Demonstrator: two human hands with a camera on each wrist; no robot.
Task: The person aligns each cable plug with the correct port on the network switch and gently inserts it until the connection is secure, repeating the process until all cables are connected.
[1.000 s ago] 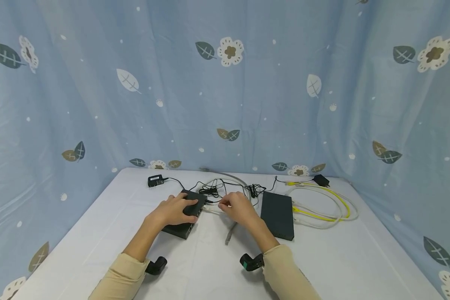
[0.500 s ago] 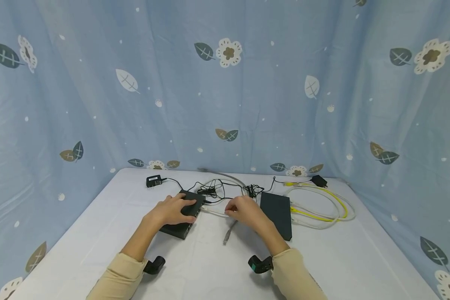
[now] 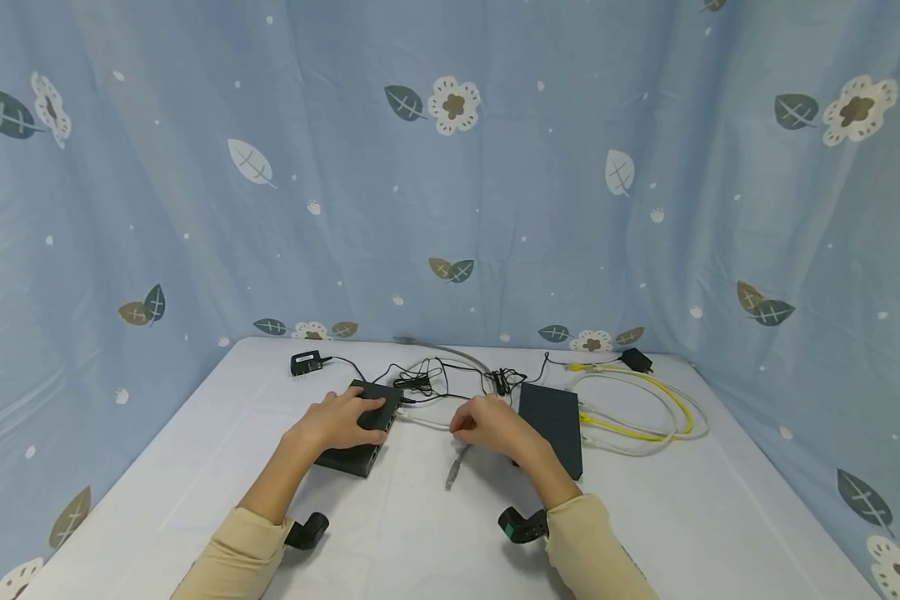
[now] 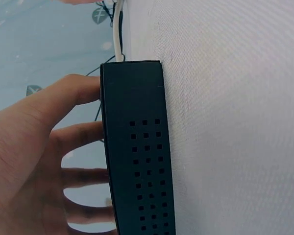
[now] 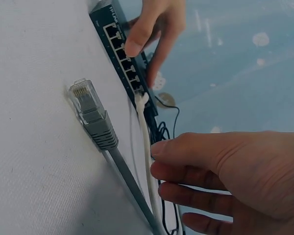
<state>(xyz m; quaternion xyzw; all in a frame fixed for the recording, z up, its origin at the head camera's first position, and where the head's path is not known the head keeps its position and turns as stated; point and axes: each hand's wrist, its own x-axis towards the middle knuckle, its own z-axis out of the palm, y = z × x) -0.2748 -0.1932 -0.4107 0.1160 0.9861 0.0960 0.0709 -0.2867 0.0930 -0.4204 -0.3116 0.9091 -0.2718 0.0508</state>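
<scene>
My left hand (image 3: 339, 422) rests on the black network switch (image 3: 360, 457), its fingers spread across the top and thumb by the port side. In the left wrist view its fingertips touch the switch's casing. A white network cable (image 5: 145, 132) is plugged into the end port of that switch. Loosely bent, my right hand (image 3: 491, 425) hovers beside this cable; in the right wrist view the cable passes just past the thumb and index tips, not visibly between them. A grey network cable's clear plug (image 5: 88, 103) lies loose on the cloth, below the right hand.
A second black box (image 3: 551, 425) lies to the right, with white and yellow cables (image 3: 663, 435) looped beside it. Bundled black cords (image 3: 416, 381) and two power adapters (image 3: 306, 362) lie toward the back. A patterned curtain (image 3: 450, 200) stands behind the table.
My right hand has drawn a little to the right and toward me, away from the switch, showing more white cable. The left hand has stayed on the switch.
</scene>
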